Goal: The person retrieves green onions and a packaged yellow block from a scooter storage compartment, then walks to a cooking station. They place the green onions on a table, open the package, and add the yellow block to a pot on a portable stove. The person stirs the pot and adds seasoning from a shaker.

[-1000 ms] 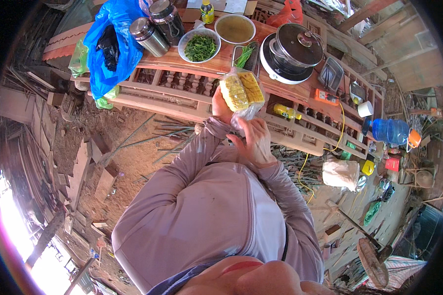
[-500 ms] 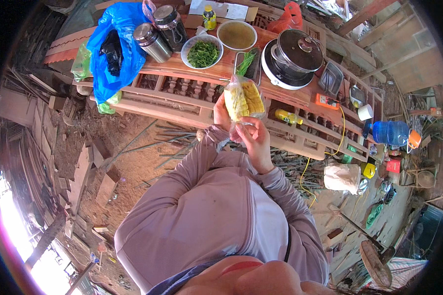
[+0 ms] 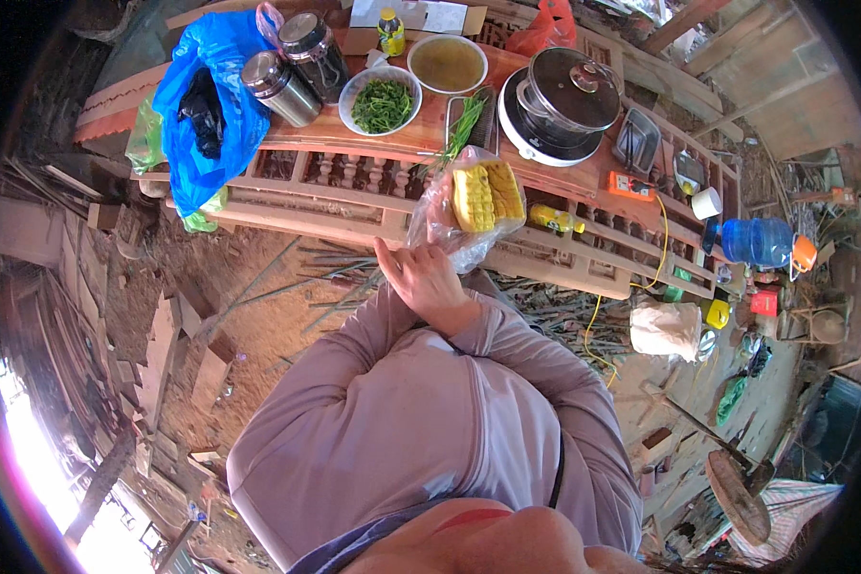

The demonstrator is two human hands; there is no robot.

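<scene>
Slipping looked like the likeliest trouble in the head view: the two yellow scored blocks [image 3: 488,196] sat toward the right side of a loose, clear plastic bag [image 3: 468,245], so their weight could have swung it over and tipped them out onto the littered floor [image 3: 263,311] if the hold was slack. Too hard a squeeze might have cracked the blocks along their scored lines. The bag's upper edge overlapped the drooping green stems [image 3: 466,124] at the table [image 3: 340,136]; whether they touched could not be told, but a careless lift might have snagged the stems and pulled them off.

As for the fingers, the right hand [image 3: 423,280] reached across to the bag's lower left, its index finger stretched out and well apart from the others, which bent in close by the plastic; whether they pinched it could not be made out. The left hand [image 3: 437,212] showed only as a blurred shape through the film, left of the blocks, and its grip was hidden. The bag itself was held up just before the table's front edge, near the yellow-capped bottle [image 3: 555,218].
</scene>
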